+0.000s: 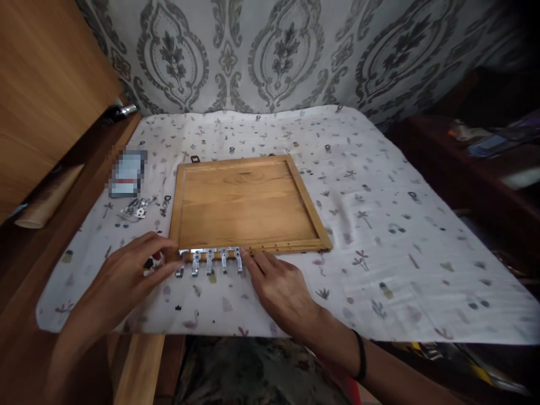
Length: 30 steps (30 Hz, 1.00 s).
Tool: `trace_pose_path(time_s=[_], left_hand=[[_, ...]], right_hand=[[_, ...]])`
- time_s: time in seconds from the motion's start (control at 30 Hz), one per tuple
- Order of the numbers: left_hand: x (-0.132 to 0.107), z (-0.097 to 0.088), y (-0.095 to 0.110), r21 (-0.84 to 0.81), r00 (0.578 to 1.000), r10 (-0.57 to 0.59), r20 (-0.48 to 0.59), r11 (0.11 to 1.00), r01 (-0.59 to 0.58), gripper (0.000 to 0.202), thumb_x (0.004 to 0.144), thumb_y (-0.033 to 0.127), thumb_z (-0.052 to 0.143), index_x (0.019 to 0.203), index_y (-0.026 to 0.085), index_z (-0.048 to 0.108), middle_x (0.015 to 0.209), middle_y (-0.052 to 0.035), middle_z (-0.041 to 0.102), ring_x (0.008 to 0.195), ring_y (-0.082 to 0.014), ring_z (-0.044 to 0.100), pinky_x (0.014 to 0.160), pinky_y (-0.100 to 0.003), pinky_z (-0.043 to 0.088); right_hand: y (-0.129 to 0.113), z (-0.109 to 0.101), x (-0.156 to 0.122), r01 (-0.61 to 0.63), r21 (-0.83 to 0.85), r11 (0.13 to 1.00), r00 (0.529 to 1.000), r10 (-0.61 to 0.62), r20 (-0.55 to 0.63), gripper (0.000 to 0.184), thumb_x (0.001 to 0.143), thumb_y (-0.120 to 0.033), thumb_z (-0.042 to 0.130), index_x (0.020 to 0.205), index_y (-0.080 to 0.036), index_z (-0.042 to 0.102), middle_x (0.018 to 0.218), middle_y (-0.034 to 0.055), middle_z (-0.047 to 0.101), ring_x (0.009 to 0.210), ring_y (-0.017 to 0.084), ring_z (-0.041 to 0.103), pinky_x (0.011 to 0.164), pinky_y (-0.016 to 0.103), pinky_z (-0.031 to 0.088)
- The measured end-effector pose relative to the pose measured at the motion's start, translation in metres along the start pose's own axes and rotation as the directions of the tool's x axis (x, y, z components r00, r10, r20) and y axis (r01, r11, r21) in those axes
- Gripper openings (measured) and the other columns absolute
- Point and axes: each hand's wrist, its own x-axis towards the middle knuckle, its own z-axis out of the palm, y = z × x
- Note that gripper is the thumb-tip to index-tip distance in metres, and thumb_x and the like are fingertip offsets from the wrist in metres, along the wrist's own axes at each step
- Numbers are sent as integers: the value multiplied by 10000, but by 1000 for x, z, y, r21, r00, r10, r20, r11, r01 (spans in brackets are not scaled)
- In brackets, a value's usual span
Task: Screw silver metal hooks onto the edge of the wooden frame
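Observation:
A wooden frame with a wooden panel (240,197) lies flat on the cloth-covered table. Along its near edge sits a silver metal hook rail (211,251), with several hooks pointing toward me. My left hand (139,264) is closed at the rail's left end, thumb and index finger around the frame's near-left corner. At the rail's right end, my right hand (278,281) presses its closed fingers against the rail and the frame edge. To the right of the rail, small dark holes dot the near edge of the frame.
Small silver metal pieces in a clear bag (138,209) lie left of the frame, below a blurred phone-like object (127,173). A patterned cloth (371,225) covers the table. A wooden cabinet (46,101) borders the left, with a paper roll (48,199) beside it. A patterned curtain (228,56) hangs behind.

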Motion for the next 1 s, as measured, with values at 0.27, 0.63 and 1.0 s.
trace_pose_path(time_s=[0.27, 0.63, 1.0], left_hand=[[-14, 22, -11, -55, 995, -47, 85, 997, 52, 404, 910, 571, 574, 1166, 280, 684, 1117, -39, 704, 1003, -232, 672, 873, -334, 547], [-8, 0, -26, -71, 986, -141, -84, 988, 135, 376, 913, 571, 535, 991, 248, 711, 874, -16, 732, 780, -196, 672, 670, -247, 524], [17, -13, -69, 79, 885, -285, -369, 939, 335, 310, 931, 389, 414, 954, 217, 671, 928, -44, 761, 821, -220, 691, 739, -321, 495]], right_hand=[[1, 5, -1, -2, 31, 1000, 998, 4, -60, 442, 895, -4, 492, 1329, -69, 546, 851, 65, 669, 763, 210, 612, 562, 316, 468], [2, 13, 0, 8, 46, 999, 985, 0, -173, 392, 898, 21, 452, 1253, -63, 597, 793, 43, 659, 689, 182, 597, 565, 302, 453], [10, 19, 2, 54, 20, 998, 942, -45, -331, 398, 914, 31, 362, 1166, -98, 642, 764, 49, 700, 599, 147, 640, 550, 257, 491]])
